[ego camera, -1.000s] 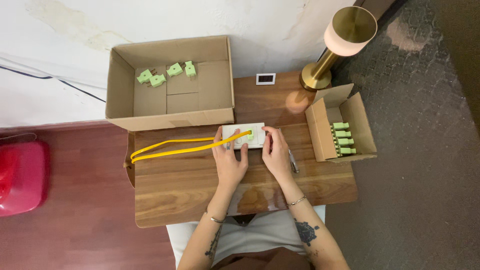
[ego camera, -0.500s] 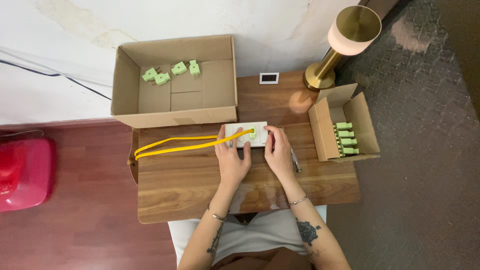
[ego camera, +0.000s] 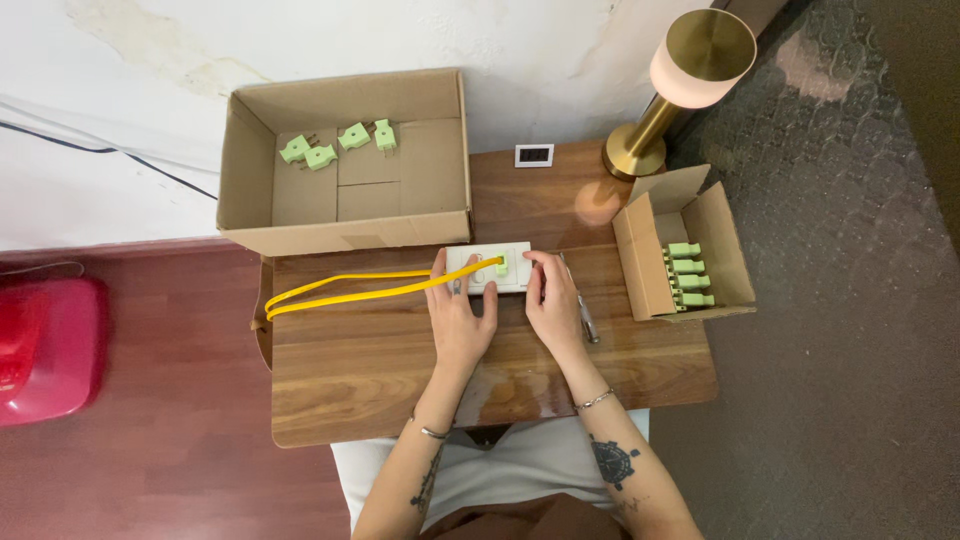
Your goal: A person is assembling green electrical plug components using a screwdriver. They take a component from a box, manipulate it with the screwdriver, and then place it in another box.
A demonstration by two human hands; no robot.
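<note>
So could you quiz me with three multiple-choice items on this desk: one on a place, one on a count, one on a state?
1. Where does the lamp stand?
A. far right corner
B. floor
C. inside the big box

2. How many green plugs lie in the big box?
A. two
B. four
C. seven

3. The yellow cable is:
A. coiled up
B. in the small box
C. stretched left from the white socket strip

A: its base sits beside the small box.
B: four show.
C: it runs leftward, under the left hand.

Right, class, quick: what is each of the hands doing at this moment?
Left hand: open, lying flat on the yellow cable and the white socket block.
Right hand: open, fingertips on the block's right end, holding nothing.
</note>
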